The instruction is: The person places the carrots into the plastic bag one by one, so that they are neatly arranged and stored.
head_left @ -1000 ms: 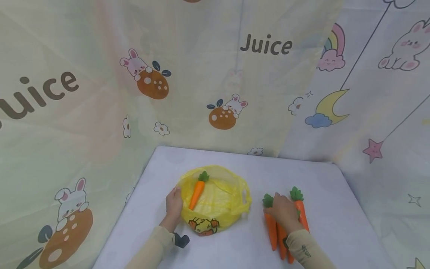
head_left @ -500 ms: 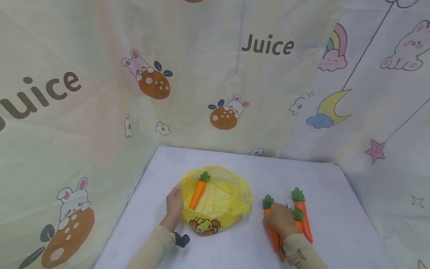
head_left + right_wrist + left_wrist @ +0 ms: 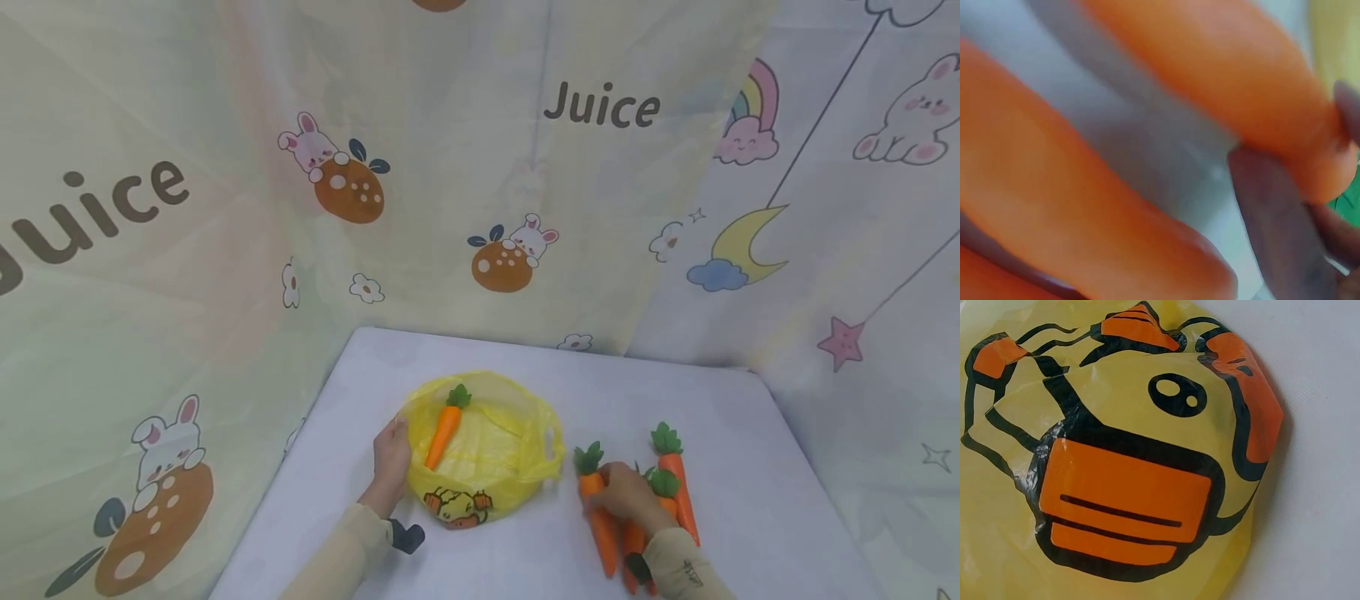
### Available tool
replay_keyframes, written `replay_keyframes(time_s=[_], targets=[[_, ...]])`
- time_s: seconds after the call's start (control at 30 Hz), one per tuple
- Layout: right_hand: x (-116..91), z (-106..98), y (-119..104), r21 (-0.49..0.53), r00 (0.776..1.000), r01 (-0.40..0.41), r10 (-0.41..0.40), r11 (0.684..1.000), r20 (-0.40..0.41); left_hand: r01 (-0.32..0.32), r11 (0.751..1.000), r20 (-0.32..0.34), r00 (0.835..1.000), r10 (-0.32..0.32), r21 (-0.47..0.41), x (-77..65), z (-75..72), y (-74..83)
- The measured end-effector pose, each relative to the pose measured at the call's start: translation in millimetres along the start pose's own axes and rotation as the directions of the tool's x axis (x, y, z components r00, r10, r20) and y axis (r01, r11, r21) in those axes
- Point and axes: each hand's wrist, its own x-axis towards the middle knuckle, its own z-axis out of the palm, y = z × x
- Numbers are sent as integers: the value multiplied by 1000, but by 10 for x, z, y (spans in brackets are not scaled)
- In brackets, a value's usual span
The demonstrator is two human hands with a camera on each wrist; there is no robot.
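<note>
while amid drapes (image 3: 420, 275), at white table (image 3: 525, 554): bag (image 3: 517, 492) in left grip (image 3: 391, 460), carrot (image 3: 602, 537) in right (image 3: 628, 498)

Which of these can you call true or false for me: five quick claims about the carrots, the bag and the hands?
1. One carrot lies inside the bag. True.
2. The bag is blue. False: it is yellow.
3. The left hand holds the bag. True.
4. The right hand grips another carrot. True.
5. Every carrot is in the bag. False: several lie outside it, on the table.
</note>
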Motion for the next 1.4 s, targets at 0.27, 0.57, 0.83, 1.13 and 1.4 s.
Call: replay_keyframes(time_s=[0.27,0.57,0.83,1.13,1.4], targets=[[-113,-266,-134,417,992,17,-68,909,108,2,1000,-13,1000,-2,7,10,-5,32],[-185,-348,-554,549,914,129,-314,826,257,11,1000,-12,1000,-10,5,-10,-20,50],[-185,-151,-1037,617,823,228,-488,753,291,23,1000,1,1000,-23,4,-58,-21,82],[-146,-105,-1541,679,774,292,-584,673,246,54,998,9,998,-54,38,-51,-17,52],[-26,-42,-1771,824,814,250,-572,508,105,38,999,18,999,-38,-5,-32,-15,16]])
